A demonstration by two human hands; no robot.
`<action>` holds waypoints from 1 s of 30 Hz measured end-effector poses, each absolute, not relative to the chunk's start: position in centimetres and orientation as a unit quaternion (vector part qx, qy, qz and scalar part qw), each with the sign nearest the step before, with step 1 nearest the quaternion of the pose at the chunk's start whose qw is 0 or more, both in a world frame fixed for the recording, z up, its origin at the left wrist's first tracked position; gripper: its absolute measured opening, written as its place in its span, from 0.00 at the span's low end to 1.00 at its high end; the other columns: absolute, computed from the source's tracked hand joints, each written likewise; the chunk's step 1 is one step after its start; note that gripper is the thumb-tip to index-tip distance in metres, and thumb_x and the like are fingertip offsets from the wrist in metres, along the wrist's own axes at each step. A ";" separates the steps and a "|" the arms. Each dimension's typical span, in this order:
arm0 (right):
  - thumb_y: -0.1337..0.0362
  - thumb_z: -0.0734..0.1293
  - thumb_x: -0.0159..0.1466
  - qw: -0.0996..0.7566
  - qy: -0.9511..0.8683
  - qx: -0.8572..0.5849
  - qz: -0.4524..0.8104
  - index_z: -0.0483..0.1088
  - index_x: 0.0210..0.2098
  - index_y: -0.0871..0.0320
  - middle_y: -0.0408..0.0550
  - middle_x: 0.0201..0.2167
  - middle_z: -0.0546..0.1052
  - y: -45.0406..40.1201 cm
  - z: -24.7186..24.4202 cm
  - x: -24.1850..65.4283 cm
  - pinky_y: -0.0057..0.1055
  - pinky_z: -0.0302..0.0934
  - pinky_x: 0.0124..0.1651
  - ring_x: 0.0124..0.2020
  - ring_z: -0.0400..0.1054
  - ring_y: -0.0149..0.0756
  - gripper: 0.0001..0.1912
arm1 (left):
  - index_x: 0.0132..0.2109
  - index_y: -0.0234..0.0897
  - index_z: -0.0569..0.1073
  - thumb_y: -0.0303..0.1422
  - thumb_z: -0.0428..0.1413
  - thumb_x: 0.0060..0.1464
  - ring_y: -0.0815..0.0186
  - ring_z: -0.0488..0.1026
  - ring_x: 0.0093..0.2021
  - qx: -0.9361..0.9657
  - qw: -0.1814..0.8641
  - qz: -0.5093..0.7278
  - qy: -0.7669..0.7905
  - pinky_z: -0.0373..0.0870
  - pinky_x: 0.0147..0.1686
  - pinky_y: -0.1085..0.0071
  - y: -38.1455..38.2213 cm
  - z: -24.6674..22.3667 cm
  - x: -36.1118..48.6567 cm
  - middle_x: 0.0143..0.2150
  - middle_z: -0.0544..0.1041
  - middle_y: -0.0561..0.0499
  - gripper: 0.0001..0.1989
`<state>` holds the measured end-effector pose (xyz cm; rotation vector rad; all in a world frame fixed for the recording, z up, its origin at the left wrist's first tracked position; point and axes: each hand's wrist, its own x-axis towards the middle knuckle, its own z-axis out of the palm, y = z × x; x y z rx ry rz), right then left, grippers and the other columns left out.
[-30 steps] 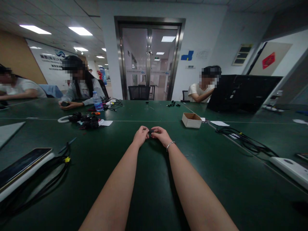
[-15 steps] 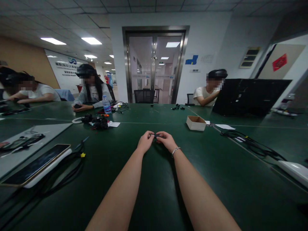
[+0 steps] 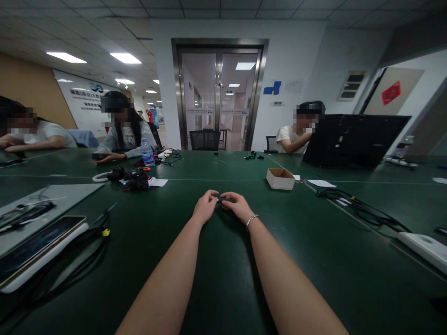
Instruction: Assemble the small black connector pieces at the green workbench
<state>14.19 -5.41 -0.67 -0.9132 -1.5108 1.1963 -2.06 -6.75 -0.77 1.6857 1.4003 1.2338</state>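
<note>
A small black piece (image 3: 221,199) is still pinched in both grips, left hand (image 3: 206,206) and right hand (image 3: 236,206), over the desk (image 3: 223,260). Everything sits slightly further left in view now. The bottle (image 3: 147,152) label is too blurred to read.

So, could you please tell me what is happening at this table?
The left hand and the right hand hold a small dark piece, too small to identify, over the green table. An open box stands farther away to the right, a bottle to the left. Other people sit across the table.
</note>
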 end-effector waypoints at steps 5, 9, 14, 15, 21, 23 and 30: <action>0.70 0.70 0.52 0.487 -0.629 -0.388 0.467 0.73 0.38 0.60 0.40 0.26 0.71 -5.4 -0.8 14.2 0.25 0.66 0.29 0.25 0.70 0.28 0.12 | 0.46 0.42 0.72 0.36 0.45 0.58 0.68 0.68 0.26 0.638 0.314 0.455 0.535 0.63 0.29 0.73 -6.3 -1.0 -2.2 0.29 0.72 0.53 0.14; 0.70 0.70 0.52 0.486 -0.629 -0.390 0.465 0.73 0.38 0.61 0.40 0.25 0.70 -5.3 -0.9 14.2 0.25 0.64 0.28 0.24 0.69 0.28 0.13 | 0.48 0.42 0.70 0.33 0.45 0.57 0.70 0.67 0.26 0.642 0.335 0.457 0.516 0.63 0.29 0.74 -6.0 -1.2 -2.3 0.31 0.71 0.53 0.15; 0.70 0.70 0.51 0.492 -0.629 -0.391 0.459 0.73 0.37 0.60 0.39 0.23 0.69 -5.4 -0.8 14.1 0.25 0.63 0.28 0.23 0.68 0.28 0.13 | 0.47 0.41 0.71 0.38 0.45 0.58 0.68 0.67 0.26 0.642 0.331 0.454 0.522 0.62 0.28 0.73 -6.2 -1.1 -2.2 0.28 0.70 0.54 0.15; 0.70 0.70 0.51 0.492 -0.627 -0.393 0.459 0.73 0.37 0.60 0.39 0.23 0.69 -5.4 -0.7 14.1 0.25 0.64 0.28 0.23 0.67 0.28 0.13 | 0.47 0.42 0.71 0.37 0.46 0.57 0.69 0.67 0.26 0.643 0.326 0.460 0.519 0.63 0.29 0.73 -6.2 -1.1 -2.2 0.30 0.71 0.54 0.14; 0.70 0.69 0.51 0.496 -0.629 -0.396 0.449 0.73 0.37 0.60 0.39 0.24 0.69 -5.5 -0.7 14.1 0.24 0.63 0.27 0.23 0.67 0.28 0.12 | 0.45 0.41 0.71 0.38 0.46 0.58 0.68 0.67 0.26 0.643 0.329 0.464 0.513 0.63 0.28 0.73 -6.3 -1.0 -2.1 0.28 0.71 0.53 0.14; 0.69 0.70 0.52 0.497 -0.630 -0.395 0.447 0.73 0.37 0.59 0.39 0.24 0.69 -5.5 -0.7 14.1 0.24 0.64 0.27 0.23 0.68 0.28 0.12 | 0.46 0.42 0.71 0.37 0.47 0.57 0.69 0.67 0.26 0.645 0.322 0.468 0.512 0.63 0.29 0.73 -6.3 -1.1 -2.1 0.30 0.72 0.53 0.13; 0.71 0.69 0.53 0.493 -0.631 -0.405 0.442 0.73 0.38 0.60 0.41 0.26 0.71 -5.4 -0.6 14.1 0.24 0.65 0.26 0.23 0.67 0.27 0.12 | 0.44 0.41 0.72 0.39 0.45 0.59 0.68 0.68 0.26 0.653 0.317 0.462 0.509 0.62 0.28 0.74 -6.2 -1.1 -2.2 0.26 0.71 0.54 0.14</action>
